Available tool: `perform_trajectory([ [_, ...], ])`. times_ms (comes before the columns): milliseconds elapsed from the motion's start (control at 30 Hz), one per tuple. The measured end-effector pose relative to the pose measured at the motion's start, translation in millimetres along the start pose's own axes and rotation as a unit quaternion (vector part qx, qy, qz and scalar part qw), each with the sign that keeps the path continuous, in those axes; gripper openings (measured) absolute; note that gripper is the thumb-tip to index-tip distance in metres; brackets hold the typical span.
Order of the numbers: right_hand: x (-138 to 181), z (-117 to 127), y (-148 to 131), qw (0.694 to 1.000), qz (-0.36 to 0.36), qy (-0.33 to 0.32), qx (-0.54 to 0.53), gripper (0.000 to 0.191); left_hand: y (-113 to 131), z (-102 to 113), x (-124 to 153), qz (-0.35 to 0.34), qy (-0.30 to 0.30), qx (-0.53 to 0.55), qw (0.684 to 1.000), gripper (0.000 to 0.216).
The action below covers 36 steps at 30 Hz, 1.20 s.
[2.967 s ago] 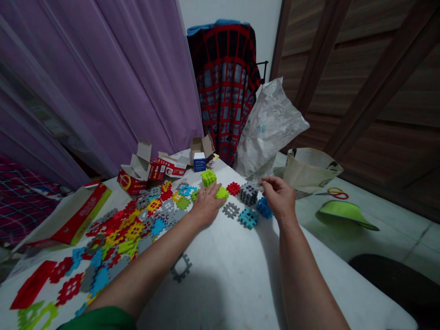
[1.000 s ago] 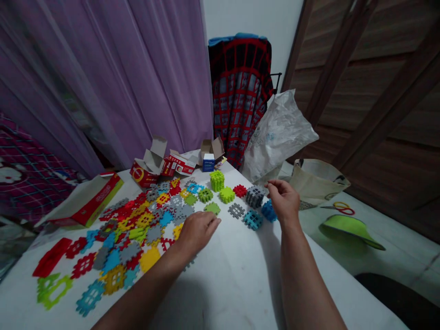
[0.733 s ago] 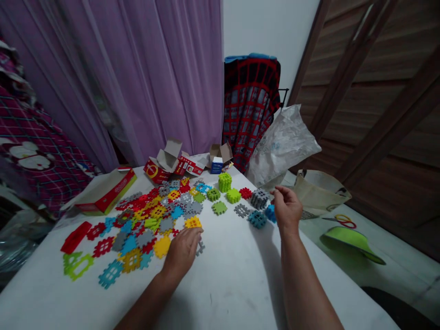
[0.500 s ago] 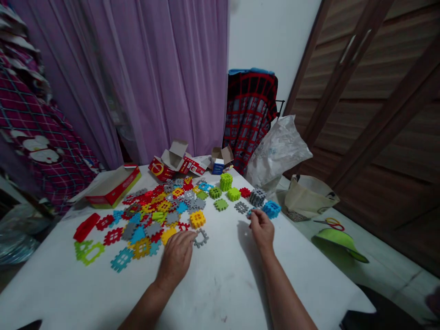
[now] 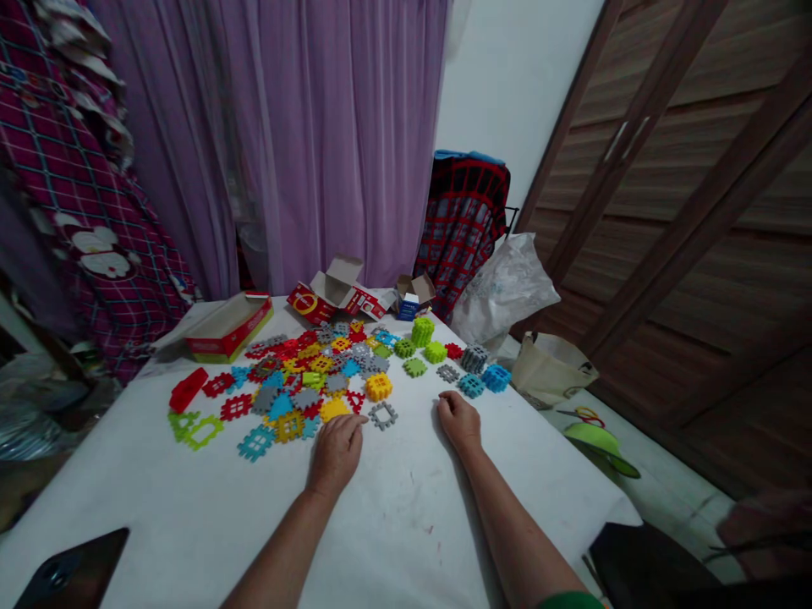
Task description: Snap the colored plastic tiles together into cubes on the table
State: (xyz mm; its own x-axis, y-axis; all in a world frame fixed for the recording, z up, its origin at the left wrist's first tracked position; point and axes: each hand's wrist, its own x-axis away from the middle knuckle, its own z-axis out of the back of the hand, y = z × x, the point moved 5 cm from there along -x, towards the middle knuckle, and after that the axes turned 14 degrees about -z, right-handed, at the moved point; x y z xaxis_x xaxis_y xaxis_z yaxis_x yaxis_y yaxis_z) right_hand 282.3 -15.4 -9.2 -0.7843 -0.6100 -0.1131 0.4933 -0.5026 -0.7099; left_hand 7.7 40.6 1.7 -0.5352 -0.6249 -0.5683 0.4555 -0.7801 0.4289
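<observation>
My left hand (image 5: 338,448) lies on the white table with its fingers stretched forward and nothing in them. Its fingertips are beside a yellow notched tile (image 5: 334,409) and a grey open-frame tile (image 5: 383,415). My right hand (image 5: 459,419) rests on the table, fingers curled closed, with nothing seen in them. Beyond it are a blue tile stack (image 5: 471,386), a taller blue stack (image 5: 496,377), a flat grey tile (image 5: 447,373) and a grey stack (image 5: 474,359). A yellow stack (image 5: 379,386) stands between the hands, farther back. Green stacks (image 5: 422,331) are behind.
A heap of mixed notched tiles (image 5: 304,376) covers the table's left middle. Opened cartons (image 5: 336,292) and a red shallow box (image 5: 232,330) stand at the back. A phone (image 5: 73,571) lies front left. A cloth bag (image 5: 551,368) stands off the right edge.
My right hand has drawn back from the blue stacks toward me and left. A blue piece by its fingers now sits beside the taller blue stack. The camera view has shifted.
</observation>
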Motion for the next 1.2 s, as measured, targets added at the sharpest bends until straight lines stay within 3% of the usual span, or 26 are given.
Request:
perform_trajectory([
  [300,17.5,-10.6,-15.3,0.996,0.008,0.000,0.094,0.033,-10.0,-1.9,-1.1,0.076,0.033,0.060,0.995,0.031],
  [467,25.5,-29.6,-29.3,0.999,0.008,-0.020,0.047,0.035,-16.9,7.3,4.0,0.110,0.093,0.094,0.985,0.029],
  [600,33.6,-49.2,-48.4,0.996,0.031,-0.048,-0.062,0.055,-32.5,12.8,10.4,0.156,0.165,0.130,0.965,0.024],
  [767,37.5,-69.2,-71.0,0.997,0.047,-0.059,-0.033,0.075,-41.8,15.5,12.4,0.196,0.210,0.168,0.943,0.020],
  [1200,47.2,-77.2,-97.8,0.991,0.029,-0.063,0.114,0.080,-39.1,15.6,11.4,0.198,0.211,0.186,0.939,0.019],
])
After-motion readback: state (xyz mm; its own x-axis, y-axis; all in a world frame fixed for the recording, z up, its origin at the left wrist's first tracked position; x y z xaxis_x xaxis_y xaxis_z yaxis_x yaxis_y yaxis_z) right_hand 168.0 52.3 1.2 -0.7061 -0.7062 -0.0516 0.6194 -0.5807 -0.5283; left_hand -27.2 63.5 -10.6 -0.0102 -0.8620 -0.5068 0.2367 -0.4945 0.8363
